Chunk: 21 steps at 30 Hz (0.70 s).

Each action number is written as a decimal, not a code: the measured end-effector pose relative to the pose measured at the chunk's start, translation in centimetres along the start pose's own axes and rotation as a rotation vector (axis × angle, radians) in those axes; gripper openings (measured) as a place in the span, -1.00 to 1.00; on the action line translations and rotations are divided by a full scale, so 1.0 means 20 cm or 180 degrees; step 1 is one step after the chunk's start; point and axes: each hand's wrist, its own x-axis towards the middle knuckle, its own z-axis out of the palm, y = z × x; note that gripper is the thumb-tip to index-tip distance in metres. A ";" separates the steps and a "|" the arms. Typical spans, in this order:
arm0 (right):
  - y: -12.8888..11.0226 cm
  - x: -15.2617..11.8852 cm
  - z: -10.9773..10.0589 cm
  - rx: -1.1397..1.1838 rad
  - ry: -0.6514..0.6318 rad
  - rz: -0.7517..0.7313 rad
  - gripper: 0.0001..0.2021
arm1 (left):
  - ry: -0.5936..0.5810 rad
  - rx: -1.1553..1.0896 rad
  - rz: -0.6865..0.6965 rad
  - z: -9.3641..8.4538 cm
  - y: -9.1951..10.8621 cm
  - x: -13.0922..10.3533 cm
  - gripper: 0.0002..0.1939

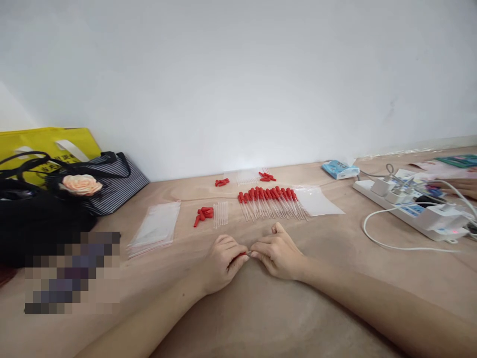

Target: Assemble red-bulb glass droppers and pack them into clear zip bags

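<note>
My left hand (224,262) pinches a red rubber bulb (241,254), only partly visible between the fingers. Fingertip to fingertip with it, my right hand (278,252) is closed on a thin clear dropper tube, mostly hidden, where it meets the bulb. Just beyond my hands lies a row of droppers (266,199) with red bulbs fitted on clear stems. To its left are a small pile of loose red bulbs (204,214) and several bare dropper tubes (220,215) laid side by side.
Clear plastic bags (154,226) are stacked at left; another bag (320,201) lies right of the droppers. More loose bulbs (267,176) lie near the wall. A power strip (410,209) with cables and a blue packet (340,169) are right; bags (115,184) stand left. Another person's hand (460,188) shows far right.
</note>
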 end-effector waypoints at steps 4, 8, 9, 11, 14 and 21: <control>0.02 0.00 -0.02 0.0098 0.0070 0.0155 -0.73 | 0.0222 -0.0242 -0.0307 -0.01 -0.03 -0.01 -0.87; 0.04 0.00 -0.02 0.0057 0.0095 0.0061 -0.73 | 0.0363 -0.0289 -0.0037 0.01 -0.06 -0.03 -0.89; 0.05 -0.01 -0.01 0.0028 0.0099 0.0023 -0.74 | 0.0364 -0.0277 0.0037 0.01 -0.06 -0.03 -0.89; 0.05 -0.01 -0.01 -0.0016 0.0117 -0.0021 -0.75 | 0.0362 -0.0258 0.0088 0.02 -0.07 -0.03 -0.88; 0.06 -0.01 -0.01 -0.0077 0.0122 -0.0111 -0.76 | 0.0329 -0.0254 0.0009 0.02 -0.06 -0.02 -0.87; 0.07 -0.02 -0.01 -0.0598 0.0159 -0.0470 -0.76 | 0.0140 -0.0254 0.0025 -0.01 -0.07 -0.01 -0.81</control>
